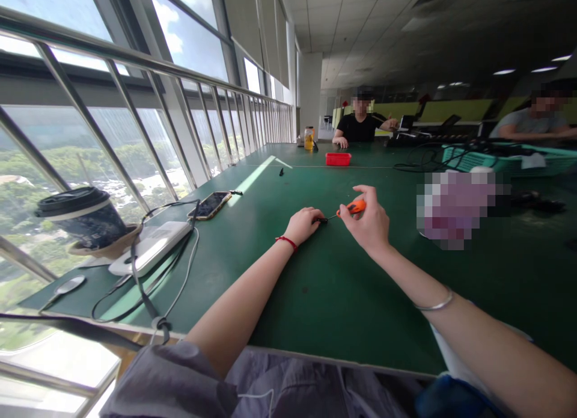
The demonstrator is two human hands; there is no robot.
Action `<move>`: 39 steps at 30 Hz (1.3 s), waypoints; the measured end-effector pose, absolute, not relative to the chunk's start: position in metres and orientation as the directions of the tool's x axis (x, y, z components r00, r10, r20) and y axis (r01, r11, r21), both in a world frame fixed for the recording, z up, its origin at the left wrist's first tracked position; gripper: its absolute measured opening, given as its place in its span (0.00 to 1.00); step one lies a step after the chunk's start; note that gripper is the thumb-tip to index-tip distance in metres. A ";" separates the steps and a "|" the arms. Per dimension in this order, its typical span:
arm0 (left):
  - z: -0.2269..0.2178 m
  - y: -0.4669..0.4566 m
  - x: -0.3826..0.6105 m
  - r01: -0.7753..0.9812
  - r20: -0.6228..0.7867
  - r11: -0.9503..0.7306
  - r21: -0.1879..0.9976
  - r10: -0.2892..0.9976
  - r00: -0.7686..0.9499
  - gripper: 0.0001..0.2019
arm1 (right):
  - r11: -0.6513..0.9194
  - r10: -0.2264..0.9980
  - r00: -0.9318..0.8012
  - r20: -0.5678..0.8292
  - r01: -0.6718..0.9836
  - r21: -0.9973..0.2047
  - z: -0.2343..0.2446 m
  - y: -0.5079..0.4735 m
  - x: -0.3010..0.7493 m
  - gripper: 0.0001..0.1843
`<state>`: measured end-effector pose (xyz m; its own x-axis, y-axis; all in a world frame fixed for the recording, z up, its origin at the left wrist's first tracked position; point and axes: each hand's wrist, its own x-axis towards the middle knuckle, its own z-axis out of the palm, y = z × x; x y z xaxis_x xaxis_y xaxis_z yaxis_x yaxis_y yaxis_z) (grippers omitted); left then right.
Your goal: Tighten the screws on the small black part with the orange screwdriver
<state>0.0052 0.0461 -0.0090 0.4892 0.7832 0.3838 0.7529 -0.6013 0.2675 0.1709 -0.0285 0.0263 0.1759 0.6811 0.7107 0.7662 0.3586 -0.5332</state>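
Observation:
My left hand (303, 225) rests on the green table (311, 310), its fingers closed on a small black part (320, 220) whose kind I cannot make out. From the right, my right hand (369, 219) grips a screwdriver by its orange handle (357, 207). The screwdriver's thin shaft (332, 216) points left, with its tip at or very near the black part. Fingers hide some of both things.
A phone (210, 205), a white power bank-like box (151, 248) with cables and a lidded cup (85, 216) lie left. Ahead are a small black piece (282, 172), a red tray (338, 159) and a jar (309, 139). A teal basket (509, 159) stands right; two people sit beyond.

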 end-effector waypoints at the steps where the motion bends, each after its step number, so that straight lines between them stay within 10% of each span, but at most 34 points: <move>1: -0.009 0.046 0.005 0.754 0.382 -0.599 0.270 0.785 0.487 0.12 | 0.338 0.697 0.175 0.695 0.776 -0.533 0.026 -0.028 0.171 0.24; 39: -0.011 0.048 0.005 0.746 0.395 -0.604 0.280 0.781 0.484 0.13 | 0.431 0.653 0.145 0.744 0.736 -0.522 0.022 -0.025 0.173 0.24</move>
<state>0.0054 0.0482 -0.0107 0.4840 0.7807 0.3954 0.7459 -0.6043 0.2801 0.1734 -0.0247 0.0219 0.1448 0.6526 0.7437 0.7359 0.4315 -0.5218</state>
